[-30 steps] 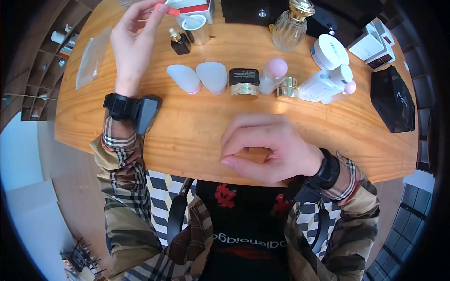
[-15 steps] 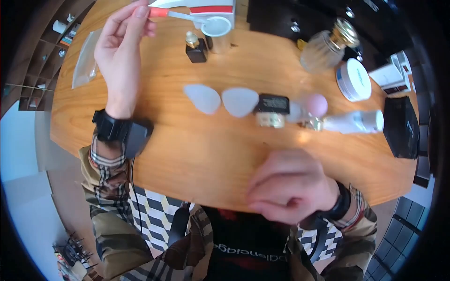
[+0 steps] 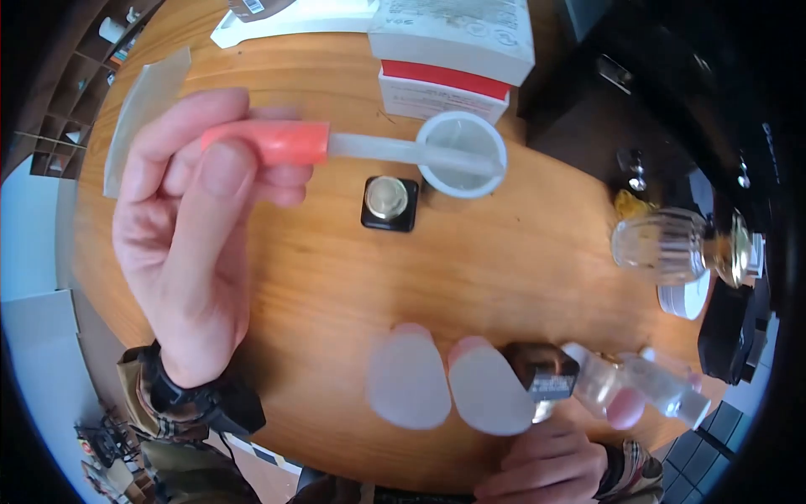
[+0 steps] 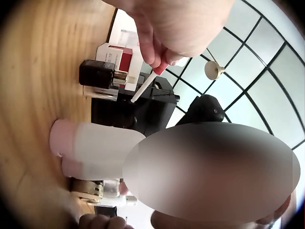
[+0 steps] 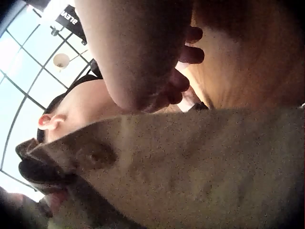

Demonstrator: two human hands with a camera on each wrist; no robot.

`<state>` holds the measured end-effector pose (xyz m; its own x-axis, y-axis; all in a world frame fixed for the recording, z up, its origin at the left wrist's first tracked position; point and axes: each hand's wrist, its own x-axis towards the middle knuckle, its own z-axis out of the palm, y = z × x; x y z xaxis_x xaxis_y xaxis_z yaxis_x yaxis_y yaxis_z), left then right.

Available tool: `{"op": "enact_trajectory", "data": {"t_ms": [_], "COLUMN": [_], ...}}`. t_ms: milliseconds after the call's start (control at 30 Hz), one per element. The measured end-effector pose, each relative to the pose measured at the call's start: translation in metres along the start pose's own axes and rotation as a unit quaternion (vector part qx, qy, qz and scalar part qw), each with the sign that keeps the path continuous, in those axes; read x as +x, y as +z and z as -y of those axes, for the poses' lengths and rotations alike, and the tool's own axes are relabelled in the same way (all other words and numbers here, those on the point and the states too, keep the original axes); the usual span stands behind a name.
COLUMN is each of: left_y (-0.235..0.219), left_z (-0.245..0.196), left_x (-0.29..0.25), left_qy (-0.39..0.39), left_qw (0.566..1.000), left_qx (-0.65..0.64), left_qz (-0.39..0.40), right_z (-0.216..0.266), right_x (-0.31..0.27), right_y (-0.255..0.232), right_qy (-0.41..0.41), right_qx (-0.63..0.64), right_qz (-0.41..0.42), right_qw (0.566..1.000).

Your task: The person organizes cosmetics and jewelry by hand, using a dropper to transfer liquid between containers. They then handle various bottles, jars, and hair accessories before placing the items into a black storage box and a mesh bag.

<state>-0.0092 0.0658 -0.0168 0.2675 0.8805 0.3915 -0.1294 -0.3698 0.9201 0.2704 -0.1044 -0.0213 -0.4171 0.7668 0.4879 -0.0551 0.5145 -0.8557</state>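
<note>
In the head view my left hand [image 3: 197, 239] is raised and pinches the coral handle of a slim stick [image 3: 281, 143] between thumb and fingers. Its pale translucent shaft points right and overlaps the mouth of a white-rimmed cup [image 3: 462, 194]. Below the shaft stands a small black square bottle [image 3: 387, 198] with a gold top. My right hand [image 3: 546, 462] is low at the table's near edge, fingers loosely curled and holding nothing. Just beyond it are two frosted bottles [image 3: 410, 382] standing on pink caps and a dark jar [image 3: 550, 374].
White and red boxes [image 3: 453, 42] stand behind the cup. A clear plastic bag [image 3: 147, 118] lies at the left. On the right are a ribbed perfume bottle [image 3: 663, 245], a white tub [image 3: 684, 298], a black pouch [image 3: 726, 336] and a white-capped bottle [image 3: 663, 391].
The head view has moved closer over the cup, so the table things appear lower and larger. My left hand still holds the coral-handled stick; my right hand now shows lower in view.
</note>
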Motion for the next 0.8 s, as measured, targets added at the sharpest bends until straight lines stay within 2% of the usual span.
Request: {"op": "enact_trajectory", "data": {"t_ms": [133, 267, 333, 467, 633, 667, 733, 800], "left_y": [0.002, -0.001, -0.005, -0.004, -0.012, -0.011, -0.007, -0.008], "left_z": [-0.005, -0.009, -0.01, -0.009, -0.004, -0.006, -0.011, -0.012], "left_x": [-0.003, -0.003, -0.004, -0.004, 0.001, -0.001, -0.005, -0.005], "left_qy": [-0.035, -0.045, -0.037, -0.039, 0.008, 0.007, -0.03, -0.035], "left_qw": [0.999, 0.998, 0.998, 0.998, 0.997, 0.997, 0.998, 0.998], "left_qx": [0.035, 0.048, 0.058, 0.055, 0.028, 0.028, 0.046, 0.048], "left_qz": [-0.024, -0.024, 0.009, 0.004, 0.07, 0.069, 0.007, 0.001], "right_z": [-0.006, -0.009, -0.01, -0.012, -0.007, -0.007, -0.005, -0.005], "right_x": [0.009, 0.005, 0.005, 0.008, 0.011, 0.01, 0.008, 0.008], "right_y": [-0.014, -0.006, -0.004, -0.006, -0.007, -0.007, -0.006, -0.007], "right_qy": [0.002, -0.008, -0.009, -0.016, 0.006, 0.016, 0.018, 0.022], "right_qx": [0.042, 0.055, 0.056, 0.052, 0.051, 0.055, 0.05, 0.045], "right_qz": [0.014, -0.036, -0.04, -0.029, -0.009, -0.013, -0.016, -0.02], "right_qw": [0.999, 0.998, 0.998, 0.998, 0.999, 0.998, 0.998, 0.999]}}
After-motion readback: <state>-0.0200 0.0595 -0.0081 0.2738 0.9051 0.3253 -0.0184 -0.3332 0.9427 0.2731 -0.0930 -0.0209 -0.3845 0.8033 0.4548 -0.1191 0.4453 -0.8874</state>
